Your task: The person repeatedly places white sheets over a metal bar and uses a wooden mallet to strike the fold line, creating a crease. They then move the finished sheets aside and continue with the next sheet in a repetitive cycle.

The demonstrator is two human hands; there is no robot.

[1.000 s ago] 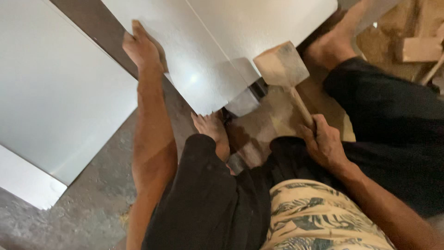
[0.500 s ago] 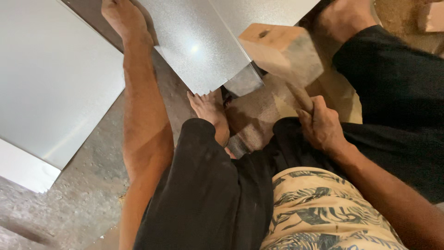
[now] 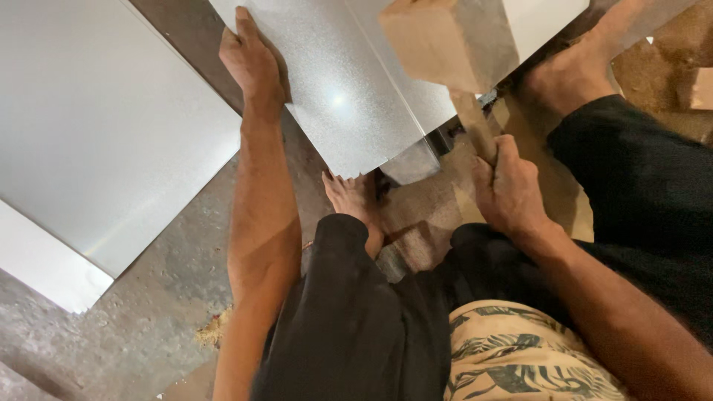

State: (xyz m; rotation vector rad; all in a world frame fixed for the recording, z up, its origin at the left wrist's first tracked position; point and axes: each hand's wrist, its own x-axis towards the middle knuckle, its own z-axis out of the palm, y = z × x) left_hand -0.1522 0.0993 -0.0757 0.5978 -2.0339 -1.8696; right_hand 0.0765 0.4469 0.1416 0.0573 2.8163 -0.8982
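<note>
1. The person squats on a concrete floor point(image 3: 141, 327) with a bent metal sheet point(image 3: 349, 96) lying in front of the knees.
2. The left hand point(image 3: 254, 63) lies flat, fingers spread, pressing down on the sheet near its upper left edge. It grips nothing; it only pins the sheet in place.
3. The right hand point(image 3: 509, 186) is clenched around the handle of a wooden mallet point(image 3: 445, 41). The blocky mallet head is raised above the sheet's right part, close to the fold line that runs along the sheet.
4. The sheet's near corner rests on a dark metal block point(image 3: 412, 163), just beyond the toes of the left foot point(image 3: 355, 200). The right foot point(image 3: 572, 70) stands to the right of the sheet, near its far side.
5. A second, larger sheet point(image 3: 96, 141) lies apart to the left on the floor, untouched.
6. Judged from this, the step in hand is hammering the fold: the mallet is up, the sheet is held, the blow has not landed.
7. A good blow calls for the mallet face to come down flat on the fold over the block, well clear of the left hand and of the toes beside the corner.
8. The left hand needs firm pressure so the sheet does not jump or slide off the block.
</note>
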